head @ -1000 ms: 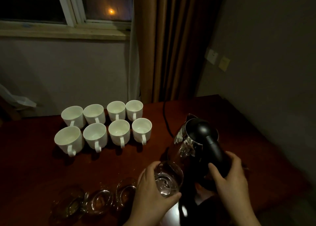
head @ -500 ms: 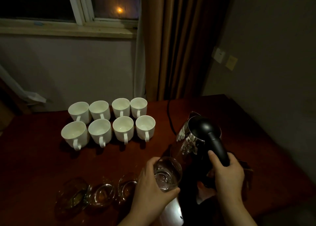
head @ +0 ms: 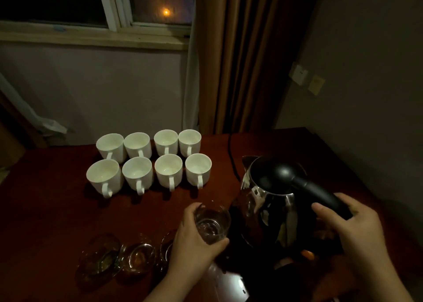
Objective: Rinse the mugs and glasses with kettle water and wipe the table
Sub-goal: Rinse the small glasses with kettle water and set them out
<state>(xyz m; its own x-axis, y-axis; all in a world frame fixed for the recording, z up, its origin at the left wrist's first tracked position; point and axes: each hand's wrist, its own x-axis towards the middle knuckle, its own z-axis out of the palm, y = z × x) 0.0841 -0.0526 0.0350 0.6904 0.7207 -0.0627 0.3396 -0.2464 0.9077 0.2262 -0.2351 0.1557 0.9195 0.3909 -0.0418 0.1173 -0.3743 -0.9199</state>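
Note:
My left hand (head: 194,240) grips a clear glass (head: 212,224) just left of the steel kettle (head: 267,201); some water seems to lie in its bottom. My right hand (head: 357,228) holds the kettle's black handle (head: 320,194). The kettle stands upright, lid closed, spout pointing away toward the mugs. Several white mugs (head: 148,162) sit upright in two rows on the dark red table (head: 45,210), handles toward me. Three more glasses (head: 137,256) stand in a row at the table's near left, dim and hard to make out.
A black power cord (head: 231,155) runs from behind the kettle up to the brown curtain (head: 240,57). A white object (head: 229,283) lies at the near edge below my left hand. Walls close in behind and to the right; a window sits above.
The kettle has come back from a tilt toward the glass to upright and a little right. My left hand still holds the glass in about the same place.

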